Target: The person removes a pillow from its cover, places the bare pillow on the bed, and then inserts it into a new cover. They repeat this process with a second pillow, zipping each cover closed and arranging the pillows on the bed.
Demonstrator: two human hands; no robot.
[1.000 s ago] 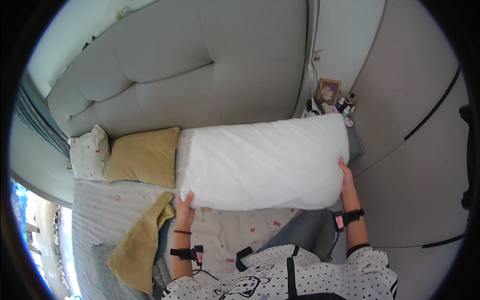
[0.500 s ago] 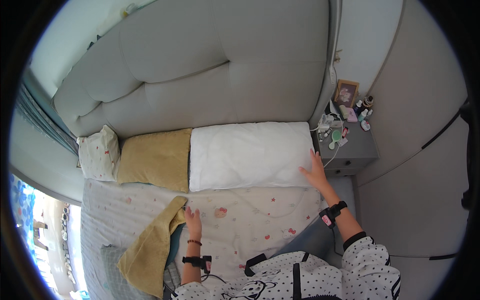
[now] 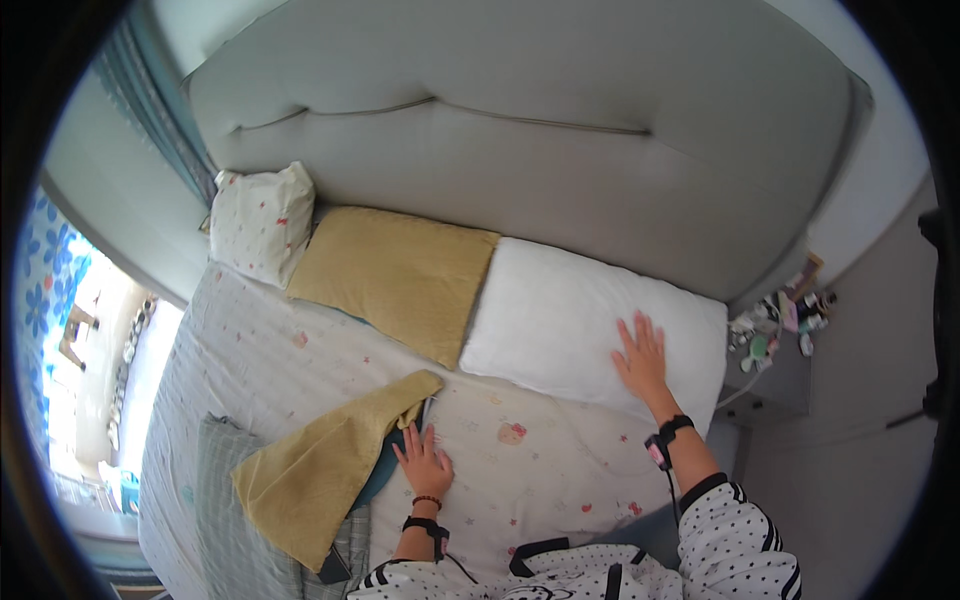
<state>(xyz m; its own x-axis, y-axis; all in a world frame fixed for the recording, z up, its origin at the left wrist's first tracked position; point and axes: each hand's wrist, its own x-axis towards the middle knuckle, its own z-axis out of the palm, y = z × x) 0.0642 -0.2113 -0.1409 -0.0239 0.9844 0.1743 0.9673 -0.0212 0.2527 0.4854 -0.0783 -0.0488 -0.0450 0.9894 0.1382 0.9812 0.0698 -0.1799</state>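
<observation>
My right hand [image 3: 643, 358] lies on the white pillow [image 3: 570, 315], palm down with its fingers spread. Beside the folded mustard-yellow pillowcase [image 3: 325, 465], my left hand [image 3: 424, 464] has its fingers apart and holds nothing. Its fingertips are close to the teal underside [image 3: 385, 465] of that cloth; whether they touch it I cannot tell. Left of the white pillow rests a mustard-yellow pillow [image 3: 395, 275], and beyond it a small white pillow with red prints [image 3: 262, 225]. They stand in a row against the headboard.
A padded grey headboard [image 3: 540, 170] rises behind the pillows. Grey-green checked bedding [image 3: 225, 500] lies at the left on the printed bedsheet [image 3: 560, 475]. To the right, a grey nightstand [image 3: 785, 385] carries small bottles and a green hand mirror [image 3: 759, 347]. Teal curtains [image 3: 160, 95] hang far left.
My view has swung to the left. My right hand has moved from the white pillow's right end onto its top. My left hand has lowered beside the yellow pillowcase.
</observation>
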